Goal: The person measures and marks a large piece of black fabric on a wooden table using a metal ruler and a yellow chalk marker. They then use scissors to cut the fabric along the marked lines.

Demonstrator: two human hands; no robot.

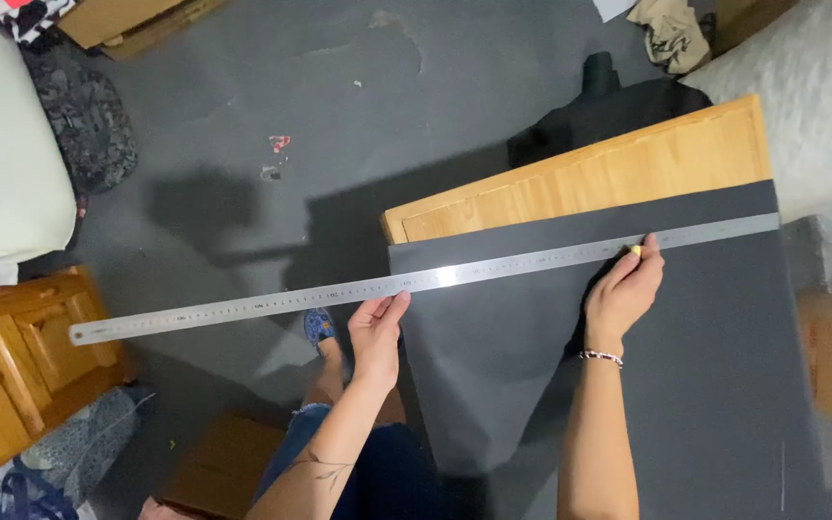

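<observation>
Left hand [377, 327] pinching the lower edge of a long steel ruler [426, 279]; right hand [625, 289] pressing it flat, a small yellow object at its fingertips. Ruler lies across dark grey sheet [628, 385] covering a wooden board [589, 178], overhanging left

Dark sheet [686, 366] cut off below
</observation>
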